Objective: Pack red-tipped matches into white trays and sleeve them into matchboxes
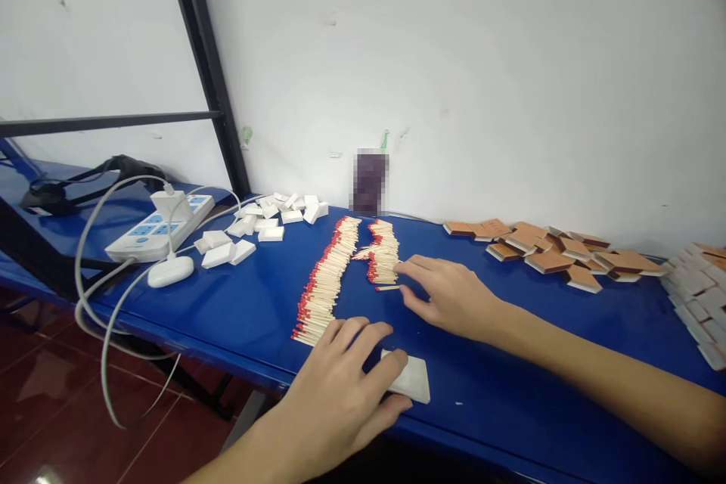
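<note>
My left hand [345,386] is closed over the left end of a small white open tray [417,380], like a matchbox drawer, at the table's front edge. Thumb and forefinger lie on its near and far sides. My right hand [445,291] reaches to a short pile of red-tipped matches [386,249], its thumb and forefinger apart. The fingertips touch or nearly touch the pile's right side. A single match [388,288] lies just below the pile, its bare end at my right thumb. Left of this stands a longer row of matches [326,280], heads to the left.
Small white boxes [271,234] lie scattered back left, beside a power strip [150,231] with a white charger and looping cables. Brown-topped matchboxes [550,262] are heaped at the right, near a stack of pale boxes [700,295]. A wall rises behind the blue table [238,310].
</note>
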`<state>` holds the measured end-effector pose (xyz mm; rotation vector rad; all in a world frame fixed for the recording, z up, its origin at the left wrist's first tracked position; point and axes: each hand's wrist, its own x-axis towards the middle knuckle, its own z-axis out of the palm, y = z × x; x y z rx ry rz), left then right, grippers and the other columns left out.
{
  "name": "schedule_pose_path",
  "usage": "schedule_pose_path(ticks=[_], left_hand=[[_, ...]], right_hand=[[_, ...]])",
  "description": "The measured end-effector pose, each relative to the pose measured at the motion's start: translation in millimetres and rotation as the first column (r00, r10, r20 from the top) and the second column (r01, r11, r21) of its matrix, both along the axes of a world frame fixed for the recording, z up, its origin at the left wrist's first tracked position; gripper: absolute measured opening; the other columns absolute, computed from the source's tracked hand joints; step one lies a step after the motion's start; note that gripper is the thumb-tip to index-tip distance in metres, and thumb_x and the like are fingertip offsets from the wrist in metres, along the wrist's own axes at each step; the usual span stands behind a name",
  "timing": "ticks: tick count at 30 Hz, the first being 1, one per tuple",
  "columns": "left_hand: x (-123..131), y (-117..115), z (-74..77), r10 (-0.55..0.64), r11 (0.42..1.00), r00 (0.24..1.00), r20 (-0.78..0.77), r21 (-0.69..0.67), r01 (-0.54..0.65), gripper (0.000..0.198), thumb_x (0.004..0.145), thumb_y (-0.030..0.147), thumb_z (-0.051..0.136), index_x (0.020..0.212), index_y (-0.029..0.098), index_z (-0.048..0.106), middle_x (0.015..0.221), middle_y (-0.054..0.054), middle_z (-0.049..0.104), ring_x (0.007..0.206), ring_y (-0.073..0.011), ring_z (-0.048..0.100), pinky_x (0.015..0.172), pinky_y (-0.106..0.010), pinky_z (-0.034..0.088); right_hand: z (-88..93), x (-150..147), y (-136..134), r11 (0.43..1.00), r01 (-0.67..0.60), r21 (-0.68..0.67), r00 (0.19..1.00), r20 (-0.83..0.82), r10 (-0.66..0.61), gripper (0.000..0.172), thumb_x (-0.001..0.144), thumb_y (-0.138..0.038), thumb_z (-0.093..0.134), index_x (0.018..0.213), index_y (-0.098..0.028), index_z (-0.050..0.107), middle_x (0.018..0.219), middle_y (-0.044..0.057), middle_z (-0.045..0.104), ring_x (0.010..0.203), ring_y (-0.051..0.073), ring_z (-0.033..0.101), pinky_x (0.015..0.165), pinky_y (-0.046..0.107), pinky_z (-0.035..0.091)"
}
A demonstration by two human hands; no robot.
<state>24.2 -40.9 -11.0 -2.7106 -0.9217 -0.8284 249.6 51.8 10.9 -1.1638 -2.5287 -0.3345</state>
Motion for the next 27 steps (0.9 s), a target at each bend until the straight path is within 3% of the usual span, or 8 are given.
schedule_pose_path(ticks=[6, 14, 21, 27], left_hand=[[-0.9, 1.4, -7.7, -0.093, 0.995, 0.992, 0.082, 0.054, 0.088, 0.012, 0.094, 0.02, 0.057, 0.104, 0.017, 0.064, 0.114, -0.009, 0.066, 0.098, -0.0251, 0.058, 0.084, -0.041, 0.052], [0.4, 3.6, -6.8, -0.05, 0.998, 0.998, 0.047, -0.026, 0.052, 0.016, 0.096, 0.023, 0.056, 0.11, 0.019, 0.062, 0.119, -0.01, 0.066, 0.104, -0.0283, 0.058, 0.088, -0.045, 0.052], [-1.0, 4.1, -7.2, -0.069, 0.996, 0.997, 0.036, -0.058, 0.071, 0.016, 0.096, 0.022, 0.055, 0.111, 0.019, 0.06, 0.116, -0.009, 0.067, 0.1, -0.0271, 0.058, 0.087, -0.045, 0.051], [-0.4, 5.0, -7.2, -0.073, 0.994, 0.997, 0.026, -0.074, 0.075, 0.016, 0.097, 0.023, 0.054, 0.112, 0.019, 0.06, 0.117, -0.009, 0.066, 0.099, -0.0262, 0.058, 0.087, -0.044, 0.049]], right_hand=[[-19.9, -0.9, 5.2, 0.992, -0.089, -0.087, 0.988, -0.135, 0.077, 0.018, 0.094, -0.02, 0.05, 0.101, -0.019, 0.067, 0.09, 0.007, 0.066, 0.077, 0.017, 0.063, 0.066, 0.028, 0.047], [-22.7, -5.3, 9.5, 0.969, -0.157, -0.189, 0.948, -0.304, 0.094, 0.012, 0.087, -0.013, 0.056, 0.079, -0.018, 0.063, 0.077, 0.002, 0.063, 0.069, 0.015, 0.056, 0.063, 0.026, 0.04], [-26.6, -8.6, 4.7, 0.98, -0.066, -0.186, 0.95, -0.312, 0.005, 0.009, 0.087, -0.021, 0.06, 0.092, -0.018, 0.067, 0.061, -0.005, 0.058, 0.053, 0.011, 0.048, 0.074, 0.031, 0.032], [-29.6, -7.3, 4.6, 0.981, -0.082, -0.176, 0.943, -0.331, 0.019, 0.009, 0.089, -0.022, 0.059, 0.086, -0.019, 0.068, 0.055, -0.006, 0.055, 0.05, 0.011, 0.047, 0.078, 0.032, 0.034]])
